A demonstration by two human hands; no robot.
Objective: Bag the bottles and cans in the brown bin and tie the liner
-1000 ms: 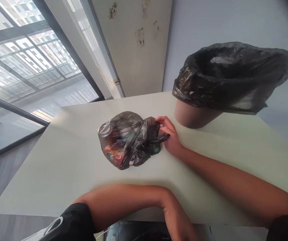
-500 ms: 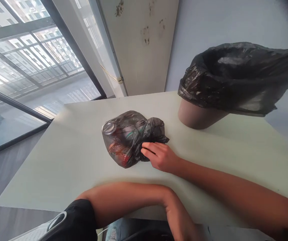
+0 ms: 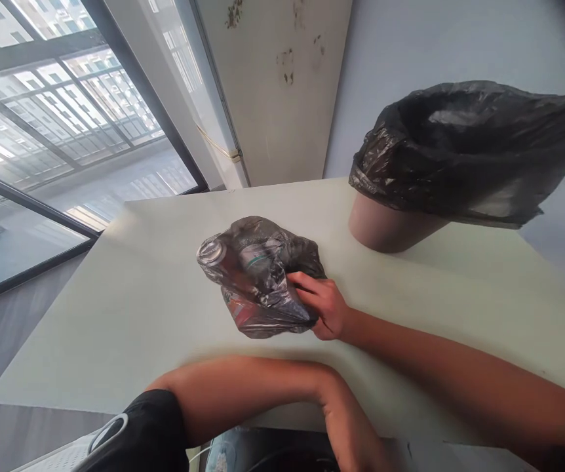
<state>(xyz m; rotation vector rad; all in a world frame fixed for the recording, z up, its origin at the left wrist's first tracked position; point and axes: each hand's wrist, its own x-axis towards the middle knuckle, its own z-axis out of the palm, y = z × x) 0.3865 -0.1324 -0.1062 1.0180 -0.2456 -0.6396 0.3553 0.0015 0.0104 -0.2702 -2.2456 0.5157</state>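
A small, thin black plastic bag (image 3: 263, 288) lies on the table, with shapes showing through it. One is a can (image 3: 212, 251) with a round metal end, at the bag's left corner. A red item and a pale item with a green line also show through the plastic. My right hand (image 3: 326, 303) grips the bag's right side, its fingertips partly covered by the folds. My left forearm lies across the table's near edge. Only the back of my left hand (image 3: 358, 442) shows at the bottom edge; its fingers are out of sight.
A brownish bin (image 3: 385, 226) lined with a large black bag (image 3: 449, 177) stands on the right of the pale table (image 3: 130, 262). A glass window or door (image 3: 80, 111) is to the left. A stained pale panel (image 3: 272, 98) stands behind the table.
My right hand has turned and shifted slightly right at the bag's edge. The bag's right side has opened out, and the contents have shifted a little. My left arm stays put.
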